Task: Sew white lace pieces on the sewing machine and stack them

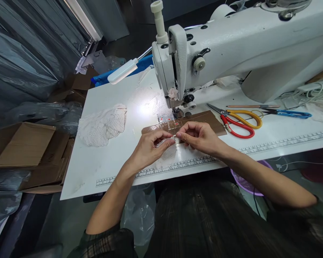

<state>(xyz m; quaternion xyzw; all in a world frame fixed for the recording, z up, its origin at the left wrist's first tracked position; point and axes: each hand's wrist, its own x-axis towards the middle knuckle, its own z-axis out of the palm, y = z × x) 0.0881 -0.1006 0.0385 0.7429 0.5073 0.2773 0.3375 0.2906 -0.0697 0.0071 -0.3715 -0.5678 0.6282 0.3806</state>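
Observation:
My left hand (153, 147) and my right hand (200, 138) meet in front of the sewing machine (164, 71). Each is closed in a pinch of thumb and forefinger on a thin strip of white lace (170, 152), which hangs down between them over the table. Parts of the lace are hidden by my fingers. Just behind the hands, a brown taped strip (210, 123) lies across the machine bed, below the needle area. A heap of white lace (103, 125) rests on the table to the left.
Red-and-yellow scissors (240, 123) and a blue-handled tool (293, 114) lie right of the hands. A lamp (123, 71) lights the white table (83, 168), which has a printed ruler (183, 165) near its front edge. Cardboard boxes (24, 145) stand left; a purple basket (247, 184) is below.

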